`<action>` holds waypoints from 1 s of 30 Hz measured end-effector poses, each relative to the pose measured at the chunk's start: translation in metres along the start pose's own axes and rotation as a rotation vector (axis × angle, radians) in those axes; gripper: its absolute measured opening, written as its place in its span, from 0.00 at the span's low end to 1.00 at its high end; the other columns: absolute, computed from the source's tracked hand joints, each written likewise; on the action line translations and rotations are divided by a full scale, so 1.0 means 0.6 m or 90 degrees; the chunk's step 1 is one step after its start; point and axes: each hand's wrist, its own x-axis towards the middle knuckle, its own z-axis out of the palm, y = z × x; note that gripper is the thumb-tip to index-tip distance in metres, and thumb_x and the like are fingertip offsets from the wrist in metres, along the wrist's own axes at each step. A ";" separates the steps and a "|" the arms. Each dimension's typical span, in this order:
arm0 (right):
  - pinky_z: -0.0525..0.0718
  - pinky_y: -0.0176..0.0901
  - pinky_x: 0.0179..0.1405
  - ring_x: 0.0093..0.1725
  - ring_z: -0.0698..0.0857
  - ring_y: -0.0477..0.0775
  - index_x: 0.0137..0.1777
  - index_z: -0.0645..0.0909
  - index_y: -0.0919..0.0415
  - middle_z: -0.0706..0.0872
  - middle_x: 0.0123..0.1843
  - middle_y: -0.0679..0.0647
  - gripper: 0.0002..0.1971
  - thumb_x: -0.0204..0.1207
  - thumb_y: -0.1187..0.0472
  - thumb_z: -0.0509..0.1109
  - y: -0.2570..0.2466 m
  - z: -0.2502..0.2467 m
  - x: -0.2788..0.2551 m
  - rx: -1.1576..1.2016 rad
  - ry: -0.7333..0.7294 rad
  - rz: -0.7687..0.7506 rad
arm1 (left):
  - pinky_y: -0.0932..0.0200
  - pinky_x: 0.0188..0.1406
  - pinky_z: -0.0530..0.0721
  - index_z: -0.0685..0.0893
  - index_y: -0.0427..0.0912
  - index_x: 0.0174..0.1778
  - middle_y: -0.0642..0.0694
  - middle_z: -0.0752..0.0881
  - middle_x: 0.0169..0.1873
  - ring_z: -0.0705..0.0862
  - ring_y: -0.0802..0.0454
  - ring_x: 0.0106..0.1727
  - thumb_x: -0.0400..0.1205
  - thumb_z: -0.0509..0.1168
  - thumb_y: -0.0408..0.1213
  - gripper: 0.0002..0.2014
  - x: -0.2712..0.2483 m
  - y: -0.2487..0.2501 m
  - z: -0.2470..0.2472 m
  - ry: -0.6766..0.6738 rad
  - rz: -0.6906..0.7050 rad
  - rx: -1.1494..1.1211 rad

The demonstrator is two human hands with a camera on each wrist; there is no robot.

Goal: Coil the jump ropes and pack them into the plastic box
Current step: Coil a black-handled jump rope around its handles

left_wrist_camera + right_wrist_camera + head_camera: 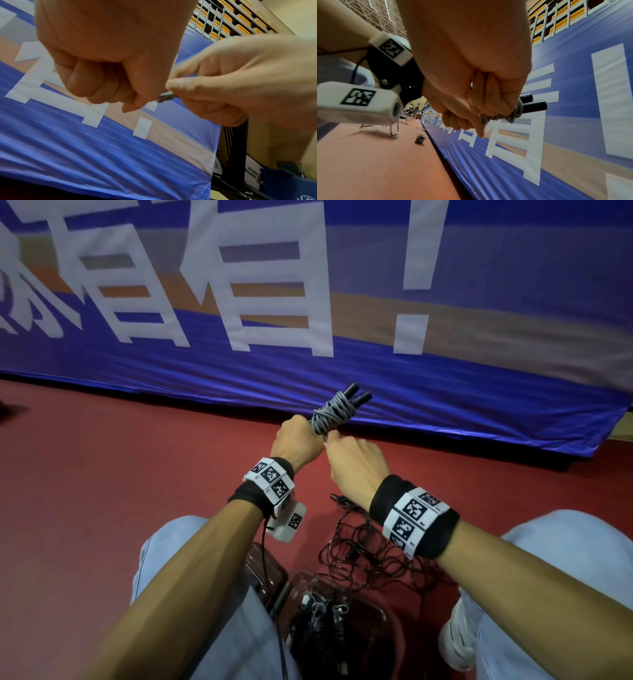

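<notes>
Your left hand [297, 440] grips the grey-and-white braided jump rope with black cylindrical handles [333, 409], held up off the floor | right hand [354, 464] pinches its loose tail | risk: tail slips, wraps unwind | clear plastic box [394, 631] below, by tangled thin black rope [370, 553].

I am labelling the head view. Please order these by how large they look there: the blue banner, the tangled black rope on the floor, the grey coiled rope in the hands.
1. blue banner
2. tangled black rope
3. grey coiled rope, the smallest, gripped by the left hand
</notes>
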 end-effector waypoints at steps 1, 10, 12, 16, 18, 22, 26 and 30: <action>0.73 0.51 0.35 0.44 0.89 0.68 0.72 0.67 0.64 0.89 0.45 0.62 0.22 0.79 0.70 0.66 -0.002 -0.001 -0.006 -0.009 0.014 -0.018 | 0.52 0.39 0.81 0.81 0.38 0.37 0.39 0.87 0.39 0.85 0.36 0.42 0.77 0.69 0.49 0.15 0.001 -0.001 0.001 -0.020 0.004 0.004; 0.86 0.39 0.34 0.31 0.87 0.41 0.49 0.80 0.57 0.90 0.36 0.50 0.09 0.83 0.52 0.75 0.044 -0.013 -0.002 0.385 -0.099 -0.051 | 0.53 0.36 0.77 0.76 0.38 0.30 0.38 0.84 0.37 0.87 0.37 0.43 0.76 0.69 0.33 0.11 -0.011 -0.002 0.012 -0.159 0.097 0.154; 0.82 0.32 0.34 0.33 0.87 0.37 0.50 0.80 0.54 0.91 0.39 0.48 0.12 0.78 0.51 0.80 0.054 -0.015 -0.002 0.381 -0.130 -0.065 | 0.54 0.35 0.76 0.76 0.39 0.32 0.38 0.85 0.38 0.87 0.38 0.44 0.76 0.71 0.35 0.11 -0.009 -0.002 0.014 -0.175 0.110 0.173; 0.88 0.47 0.37 0.32 0.88 0.45 0.51 0.80 0.55 0.89 0.36 0.49 0.03 0.86 0.57 0.70 0.066 0.002 0.001 0.324 -0.122 -0.161 | 0.56 0.31 0.76 0.73 0.42 0.25 0.45 0.82 0.31 0.86 0.43 0.40 0.76 0.73 0.32 0.17 -0.015 -0.001 0.015 -0.220 0.157 0.189; 0.80 0.49 0.35 0.32 0.81 0.50 0.54 0.82 0.57 0.82 0.35 0.47 0.06 0.88 0.58 0.65 0.072 0.002 -0.001 0.183 -0.081 -0.227 | 0.56 0.30 0.74 0.71 0.43 0.24 0.50 0.78 0.26 0.87 0.41 0.40 0.77 0.70 0.32 0.18 -0.017 -0.002 0.019 -0.236 0.193 0.208; 0.81 0.52 0.36 0.34 0.84 0.58 0.55 0.86 0.59 0.88 0.39 0.54 0.20 0.91 0.47 0.57 0.078 -0.008 0.000 -0.050 0.001 -0.319 | 0.51 0.36 0.78 0.75 0.38 0.31 0.45 0.80 0.31 0.86 0.36 0.43 0.80 0.63 0.34 0.11 -0.034 0.010 0.025 -0.275 0.289 0.290; 0.75 0.43 0.38 0.36 0.82 0.54 0.53 0.85 0.55 0.87 0.42 0.51 0.14 0.89 0.48 0.63 0.087 -0.005 0.008 0.008 0.105 -0.372 | 0.50 0.35 0.79 0.83 0.36 0.42 0.40 0.86 0.40 0.83 0.40 0.39 0.81 0.61 0.33 0.07 -0.041 0.015 0.026 -0.256 0.373 0.277; 0.78 0.47 0.42 0.46 0.75 0.51 0.52 0.83 0.57 0.79 0.51 0.50 0.15 0.89 0.49 0.60 0.098 -0.004 0.015 0.125 0.163 -0.323 | 0.49 0.26 0.80 0.77 0.45 0.37 0.44 0.82 0.34 0.81 0.42 0.33 0.79 0.59 0.38 0.06 -0.037 0.017 0.023 -0.227 0.372 0.241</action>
